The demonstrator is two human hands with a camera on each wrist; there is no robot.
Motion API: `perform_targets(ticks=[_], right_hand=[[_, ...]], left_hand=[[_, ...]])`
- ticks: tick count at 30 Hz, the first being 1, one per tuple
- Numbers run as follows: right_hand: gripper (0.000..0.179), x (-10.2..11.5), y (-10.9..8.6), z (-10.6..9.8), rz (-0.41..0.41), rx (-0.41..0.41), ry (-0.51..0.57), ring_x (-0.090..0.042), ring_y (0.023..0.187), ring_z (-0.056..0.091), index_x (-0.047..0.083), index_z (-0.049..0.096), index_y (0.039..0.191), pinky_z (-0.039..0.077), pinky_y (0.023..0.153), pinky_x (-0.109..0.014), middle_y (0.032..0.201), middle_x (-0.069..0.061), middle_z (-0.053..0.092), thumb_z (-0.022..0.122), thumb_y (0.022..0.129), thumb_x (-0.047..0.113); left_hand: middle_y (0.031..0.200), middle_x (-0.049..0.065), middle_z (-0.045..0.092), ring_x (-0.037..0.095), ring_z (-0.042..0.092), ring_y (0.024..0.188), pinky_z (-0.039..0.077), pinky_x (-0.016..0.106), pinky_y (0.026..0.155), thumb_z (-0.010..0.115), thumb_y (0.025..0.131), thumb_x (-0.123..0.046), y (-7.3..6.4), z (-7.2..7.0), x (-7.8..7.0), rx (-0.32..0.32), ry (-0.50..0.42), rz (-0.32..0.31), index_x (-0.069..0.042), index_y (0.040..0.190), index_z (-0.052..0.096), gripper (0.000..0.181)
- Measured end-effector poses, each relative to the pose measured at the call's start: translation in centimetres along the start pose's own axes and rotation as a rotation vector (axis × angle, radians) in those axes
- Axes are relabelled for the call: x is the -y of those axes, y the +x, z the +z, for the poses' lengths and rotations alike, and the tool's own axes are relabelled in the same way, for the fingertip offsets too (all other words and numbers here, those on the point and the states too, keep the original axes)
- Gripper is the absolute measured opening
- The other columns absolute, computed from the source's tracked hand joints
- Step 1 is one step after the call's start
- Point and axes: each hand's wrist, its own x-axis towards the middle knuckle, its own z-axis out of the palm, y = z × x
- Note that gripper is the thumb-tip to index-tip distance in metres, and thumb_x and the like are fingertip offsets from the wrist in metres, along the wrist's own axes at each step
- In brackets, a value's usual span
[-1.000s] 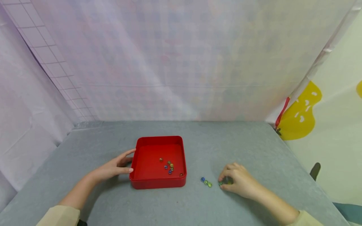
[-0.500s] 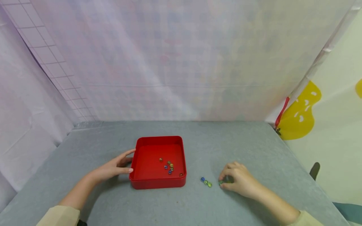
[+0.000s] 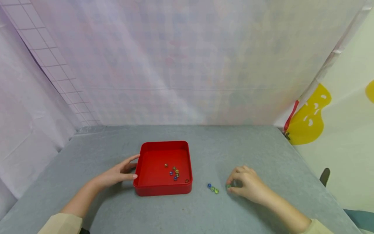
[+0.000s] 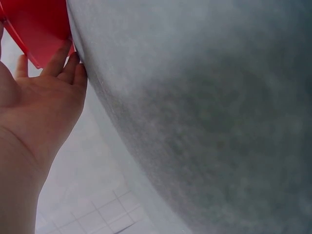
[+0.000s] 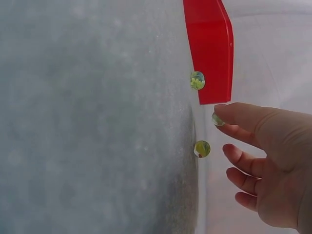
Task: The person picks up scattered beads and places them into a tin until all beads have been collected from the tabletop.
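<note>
A square red tray sits on the table, several glass marbles lying toward its right side. Against the tray's left wall rest the spread fingertips and thumb of my left hand; the left wrist view shows those fingers nearly straight. To the right of the tray, my right hand pinches a clear greenish marble between thumb and index finger, the other fingers loosely bent. A yellow-green marble is on the table below the pinched one in the right wrist view, mostly hidden by the hand from the head.
Between the tray and my right hand, a blue marble and two yellow-green marbles sit in a short row. A pale curtain hangs behind the grey tabletop, and more sheeting hangs at both sides.
My right hand has risen slightly, with the greenish marble between thumb and index finger. The left hand and the tray stay where they were.
</note>
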Motion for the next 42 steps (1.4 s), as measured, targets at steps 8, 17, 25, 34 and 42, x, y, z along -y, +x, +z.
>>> perform_targets(ticks=[8, 17, 25, 34, 42], right_hand=[[0.02, 0.5, 0.4, -0.3, -0.009, -0.04, 0.002, -0.008, 0.084, 0.047, 0.028, 0.069, 0.082, 0.036, 0.077, -0.04, 0.088, 0.019, 0.056, 0.084, 0.072, 0.02], [0.022, 0.7, 1.0, -0.4, 0.001, -0.069, 0.012, -0.01, 0.086, 0.048, 0.029, 0.069, 0.083, 0.037, 0.078, -0.04, 0.091, 0.018, 0.058, 0.085, 0.072, 0.019], [0.022, 1.1, 1.9, -0.4, -0.017, -0.114, 0.012, -0.009, 0.087, 0.048, 0.029, 0.069, 0.084, 0.037, 0.081, -0.041, 0.091, 0.018, 0.058, 0.085, 0.071, 0.019], [0.023, 1.8, 2.8, -0.4, -0.016, -0.136, 0.062, -0.015, 0.096, 0.051, 0.025, 0.07, 0.087, 0.035, 0.086, -0.046, 0.095, 0.016, 0.06, 0.084, 0.072, 0.015], [0.022, 2.3, 3.5, -0.2, -0.025, -0.167, 0.109, -0.014, 0.095, 0.05, 0.023, 0.071, 0.087, 0.035, 0.086, -0.045, 0.095, 0.015, 0.061, 0.084, 0.072, 0.014]], left_hand=[[0.152, 0.025, 0.022, 0.042, 0.02, 0.138, 0.026, 0.063, 0.102, 0.061, 0.095, -0.022, 0.0, 0.1, -0.2, 0.002, -0.002, -0.008, -0.016, 0.154, 0.013, 0.076], [0.152, 0.027, 0.022, 0.042, 0.019, 0.139, 0.023, 0.063, 0.103, 0.06, 0.095, -0.019, 0.2, 0.1, 0.1, 0.01, -0.004, 0.021, -0.014, 0.154, 0.012, 0.076], [0.152, 0.027, 0.021, 0.043, 0.018, 0.139, 0.022, 0.063, 0.104, 0.059, 0.095, -0.017, 0.2, 0.1, 0.3, 0.019, -0.008, 0.037, -0.012, 0.154, 0.011, 0.076], [0.151, 0.029, 0.021, 0.044, 0.017, 0.139, 0.023, 0.063, 0.103, 0.059, 0.095, -0.016, -0.1, 0.1, -0.2, 0.022, 0.008, 0.062, -0.01, 0.154, 0.011, 0.076], [0.151, 0.029, 0.022, 0.044, 0.02, 0.138, 0.025, 0.063, 0.102, 0.059, 0.096, -0.017, -0.1, 0.1, -0.2, 0.019, 0.004, 0.049, -0.011, 0.154, 0.012, 0.075]])
